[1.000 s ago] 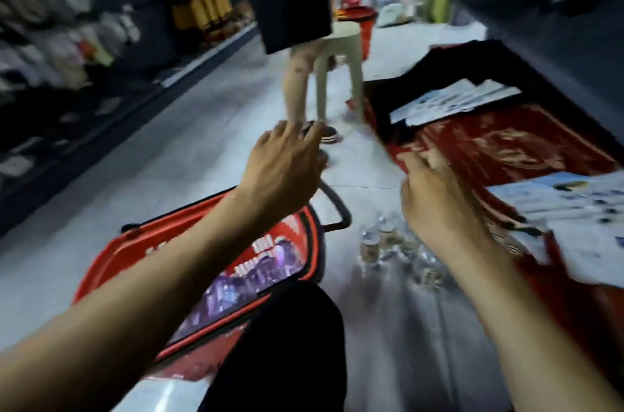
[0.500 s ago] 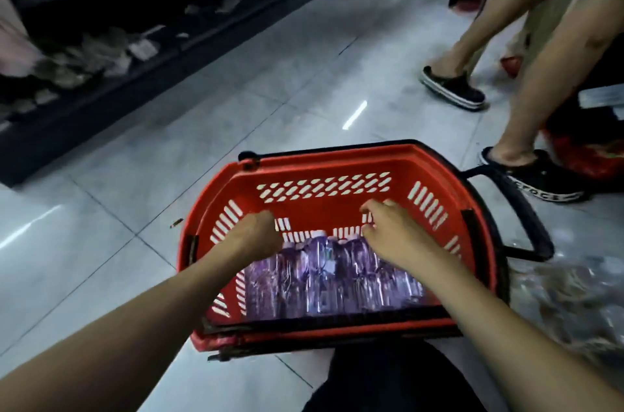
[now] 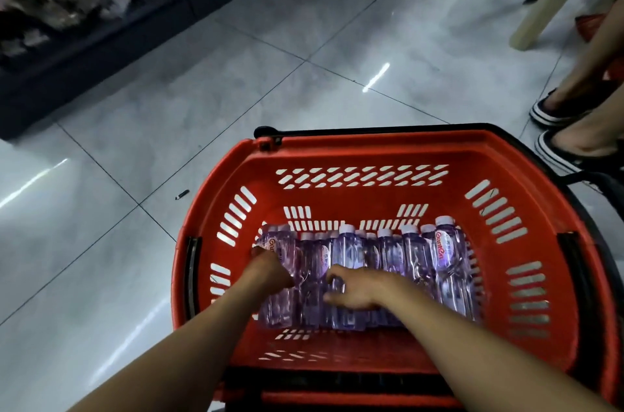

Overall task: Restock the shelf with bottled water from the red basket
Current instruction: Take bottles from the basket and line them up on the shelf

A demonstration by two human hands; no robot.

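Hands [image 3: 270,271] (both) on bottles [image 3: 371,263] in basket [image 3: 364,154].

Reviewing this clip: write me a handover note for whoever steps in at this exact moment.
Left hand: down in the red basket, fingers around the leftmost bottles; grip not confirmed.
Right hand: resting on the middle bottles, fingers spread, nothing lifted.
Water bottles: a full row lying across the basket floor, none lifted out in this view.
The basket stands on the tiled floor; another person's feet are close at its right.
Left to do: grasp the bottles, carry them to the shelf, repeat.
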